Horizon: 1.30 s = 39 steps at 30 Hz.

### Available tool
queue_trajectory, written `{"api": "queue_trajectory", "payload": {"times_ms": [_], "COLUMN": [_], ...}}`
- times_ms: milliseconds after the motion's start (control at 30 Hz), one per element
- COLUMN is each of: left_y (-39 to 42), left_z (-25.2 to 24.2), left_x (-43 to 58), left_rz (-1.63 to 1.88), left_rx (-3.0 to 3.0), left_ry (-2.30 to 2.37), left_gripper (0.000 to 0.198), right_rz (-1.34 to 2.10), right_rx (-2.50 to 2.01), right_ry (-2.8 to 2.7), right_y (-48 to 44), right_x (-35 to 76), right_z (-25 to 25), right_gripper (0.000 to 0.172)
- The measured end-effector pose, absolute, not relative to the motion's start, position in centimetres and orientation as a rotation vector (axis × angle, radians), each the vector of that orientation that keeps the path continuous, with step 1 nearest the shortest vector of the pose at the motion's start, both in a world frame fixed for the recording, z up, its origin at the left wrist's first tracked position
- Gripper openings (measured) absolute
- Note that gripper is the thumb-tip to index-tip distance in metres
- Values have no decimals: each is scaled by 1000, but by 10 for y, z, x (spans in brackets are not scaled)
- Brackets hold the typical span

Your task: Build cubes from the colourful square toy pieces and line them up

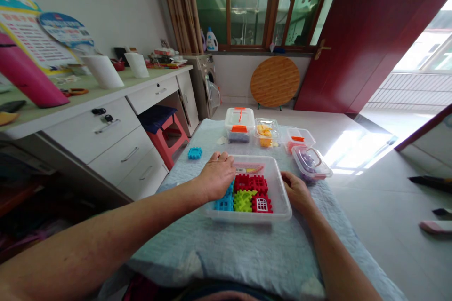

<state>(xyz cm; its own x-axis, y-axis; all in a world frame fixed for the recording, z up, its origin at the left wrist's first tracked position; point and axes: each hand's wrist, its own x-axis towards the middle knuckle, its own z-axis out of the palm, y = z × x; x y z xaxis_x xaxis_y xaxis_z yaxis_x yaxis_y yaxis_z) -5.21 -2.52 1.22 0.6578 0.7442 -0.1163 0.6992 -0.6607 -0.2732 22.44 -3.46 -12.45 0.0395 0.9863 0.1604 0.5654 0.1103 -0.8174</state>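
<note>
A clear plastic box (282,204) sits on the cloth-covered table in front of me. Inside lie blue building blocks (224,203), a lime green block (243,201) and red blocks (262,203), one with a white window piece. My left hand (217,176) is over the box's left side, above the blue blocks, its fingers curled down; what is under them is hidden. At the right wall, my right hand (296,190) has its fingers bent against the box. A single blue block (195,153) lies on the cloth, left of the box.
Behind the box stand a lidded box with orange clips (239,124), a container of yellow pieces (266,132), a container with red pieces (298,139) and one with purple pieces (311,163). A desk (123,136) and a pink stool (167,134) are on the left.
</note>
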Motion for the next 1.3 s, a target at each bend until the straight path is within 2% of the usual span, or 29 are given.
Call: {"api": "queue_trajectory", "payload": {"times_ms": [200, 600, 833, 933, 1133, 1300], "left_y": [-27, -21, -25, -32, -41, -31], "left_z": [15, 11, 29, 36, 45, 47], "left_x": [-53, -25, -44, -48, -45, -47], "left_rz": [348, 550, 441, 540, 823, 633], "left_rx": [-2674, -2717, -2705, -2773, -2848, -2935], "left_ry": [-1146, -1268, -1226, -1213, -1162, -1142], "left_gripper": [28, 12, 24, 32, 26, 26], "right_rz": [691, 707, 714, 719, 716, 720], "right_rx": [-1558, -1562, -1536, -1536, -1538, -1536], "right_ry": [-1612, -1628, -1606, -1600, -1601, -1607], "right_y": [-35, -36, -35, -35, -35, -34], "right_x": [223, 224, 224, 225, 224, 224], "right_z": [-122, -121, -124, -125, -124, -124], "right_gripper": [35, 36, 34, 34, 34, 34]}}
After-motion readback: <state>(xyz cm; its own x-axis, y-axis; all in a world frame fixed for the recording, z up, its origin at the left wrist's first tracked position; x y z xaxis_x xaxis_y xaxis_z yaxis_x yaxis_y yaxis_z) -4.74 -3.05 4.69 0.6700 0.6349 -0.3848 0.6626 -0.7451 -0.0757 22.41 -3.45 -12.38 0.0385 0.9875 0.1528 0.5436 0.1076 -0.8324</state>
